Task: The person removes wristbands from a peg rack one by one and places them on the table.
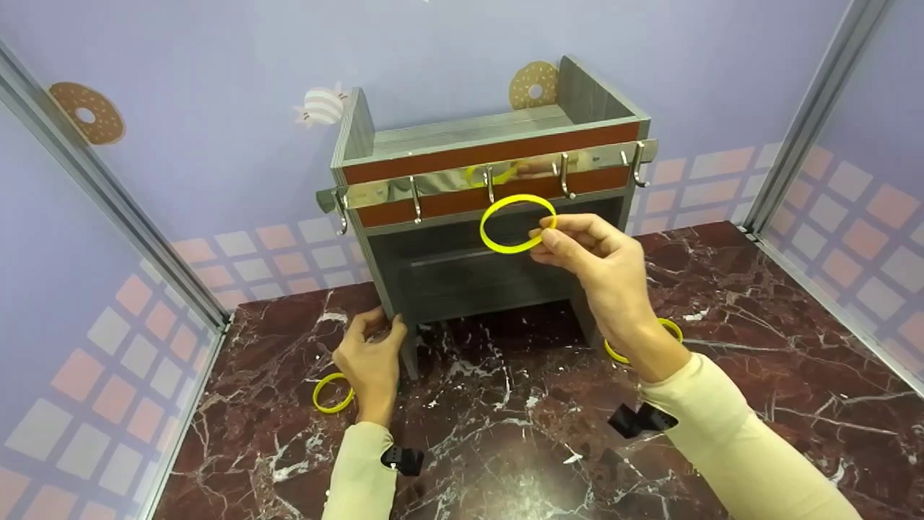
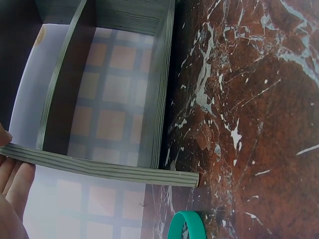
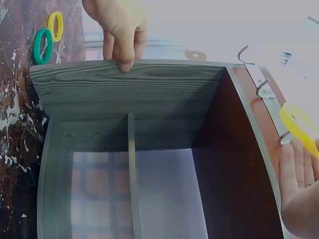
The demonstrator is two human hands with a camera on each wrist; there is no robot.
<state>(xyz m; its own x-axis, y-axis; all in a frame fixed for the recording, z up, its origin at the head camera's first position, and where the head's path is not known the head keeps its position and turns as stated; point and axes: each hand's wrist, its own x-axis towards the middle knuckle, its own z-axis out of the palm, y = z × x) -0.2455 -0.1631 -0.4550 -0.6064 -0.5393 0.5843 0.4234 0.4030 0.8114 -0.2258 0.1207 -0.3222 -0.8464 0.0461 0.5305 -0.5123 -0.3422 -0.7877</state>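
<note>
My right hand (image 1: 613,278) pinches a yellow silicone wristband (image 1: 510,250) between thumb and fingers. The band is held up near the middle hook (image 1: 489,186) of a metal hook rail (image 1: 447,182); whether they touch I cannot tell. The rail runs along the red-brown front of a grey wooden shelf unit (image 1: 498,285). At the unit's left side, my left hand (image 1: 372,361) grips the edge of the side panel (image 2: 99,167), thumb on one face and fingers on the other. No band hangs on the visible hooks.
A yellow wristband (image 1: 315,397) lies left of the left wrist, beside a green wristband (image 3: 36,47). Another yellow wristband (image 1: 616,354) lies partly behind the right wrist. Patterned panels (image 1: 238,144) enclose the dark red marbled tabletop (image 1: 505,448) at the back and sides.
</note>
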